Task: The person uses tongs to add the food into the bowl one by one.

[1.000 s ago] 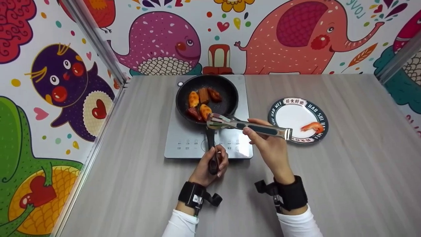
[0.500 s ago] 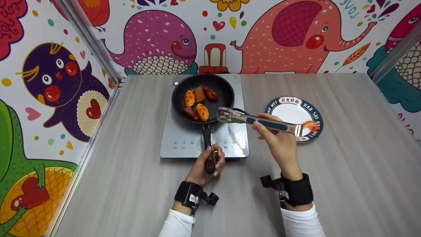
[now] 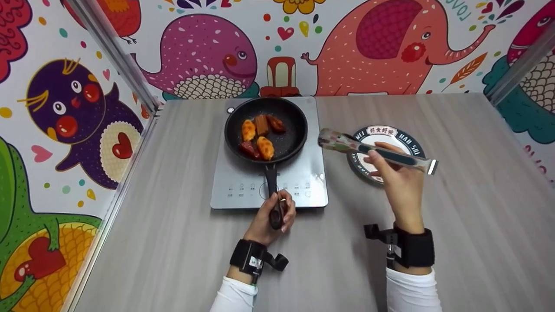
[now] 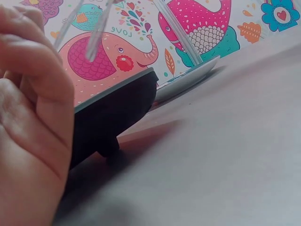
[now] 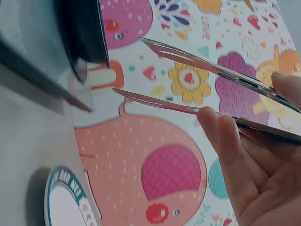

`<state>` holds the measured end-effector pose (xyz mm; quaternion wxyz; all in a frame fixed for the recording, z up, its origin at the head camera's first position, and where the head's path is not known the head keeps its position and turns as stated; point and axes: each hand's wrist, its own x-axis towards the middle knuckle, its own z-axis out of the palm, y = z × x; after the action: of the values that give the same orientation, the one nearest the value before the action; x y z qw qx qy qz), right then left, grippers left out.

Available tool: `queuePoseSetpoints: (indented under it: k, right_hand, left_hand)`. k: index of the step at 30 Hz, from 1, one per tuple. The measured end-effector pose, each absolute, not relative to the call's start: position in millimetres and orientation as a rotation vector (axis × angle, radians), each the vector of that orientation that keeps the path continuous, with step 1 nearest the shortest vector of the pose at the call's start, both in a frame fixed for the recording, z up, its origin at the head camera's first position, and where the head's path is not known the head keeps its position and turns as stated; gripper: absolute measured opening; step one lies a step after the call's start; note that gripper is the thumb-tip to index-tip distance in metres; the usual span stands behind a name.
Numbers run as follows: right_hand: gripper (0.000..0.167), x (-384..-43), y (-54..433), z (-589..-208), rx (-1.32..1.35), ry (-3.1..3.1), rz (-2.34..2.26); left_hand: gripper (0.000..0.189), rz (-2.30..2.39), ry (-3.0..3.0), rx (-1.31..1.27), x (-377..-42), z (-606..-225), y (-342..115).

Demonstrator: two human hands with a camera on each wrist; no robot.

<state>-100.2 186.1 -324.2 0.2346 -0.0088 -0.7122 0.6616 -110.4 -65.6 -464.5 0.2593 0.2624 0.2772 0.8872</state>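
My left hand (image 3: 263, 222) grips the black handle (image 3: 271, 180) of a frying pan (image 3: 295, 141) on a silver induction cooktop (image 3: 225, 184). In the pan, left of its middle, lie two browned orange pieces (image 3: 265, 148), a scored brown piece (image 3: 262, 125) and reddish-brown pieces (image 3: 248, 149). My right hand (image 3: 401, 188) holds metal tongs (image 3: 338, 141) over the plate (image 3: 414, 145), their tips pointing left towards the pan. The right wrist view shows the tong arms (image 5: 164, 103) spread, nothing between them. The shrimp on the plate is hidden behind my right hand and tongs.
The plate, white with a dark lettered rim, stands right of the cooktop on a wood-grain table (image 3: 173, 173). Cartoon-printed panels (image 3: 347, 52) close off the back and both sides. From the left wrist view, the cooktop's dark edge (image 4: 117, 103) stands raised on a foot.
My right hand has carried the tongs to the right, from the pan's near-right rim to above the plate, covering the shrimp. The left hand keeps its grip on the handle.
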Motion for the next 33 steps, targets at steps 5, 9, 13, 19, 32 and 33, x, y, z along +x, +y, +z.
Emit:
queuePoseSetpoints:
  k: [5,9,13,19,32,33]
  right_hand:
    - [0.034,-101.6,204.3,-325.6,-0.155,-1.816,1.886]
    - [0.036,-101.5,220.8,-327.8,-0.265,-1.782,1.871]
    - [0.036,-100.6,236.9,-331.8,-0.368,-1.745,1.848]
    - [0.037,-98.4,258.1,-338.2,-0.515,-1.689,1.814]
    - [0.04,-98.6,297.1,-359.6,-0.745,-1.708,1.711]
    - [0.04,-98.6,297.9,-360.5,-0.762,-1.722,1.7]
  left_hand:
    - [0.031,2.405,0.745,0.713,-110.9,-464.3,-65.9]
    - [0.031,2.412,0.734,0.708,-110.5,-463.4,-66.1]
    - [0.031,2.414,0.727,0.705,-109.7,-462.8,-66.3]
    - [0.032,2.41,0.712,0.702,-109.5,-463.6,-65.9]
    - [0.031,2.4,0.707,0.677,-110.2,-465.6,-66.1]
    - [0.031,2.398,0.709,0.673,-110.2,-465.6,-66.1]
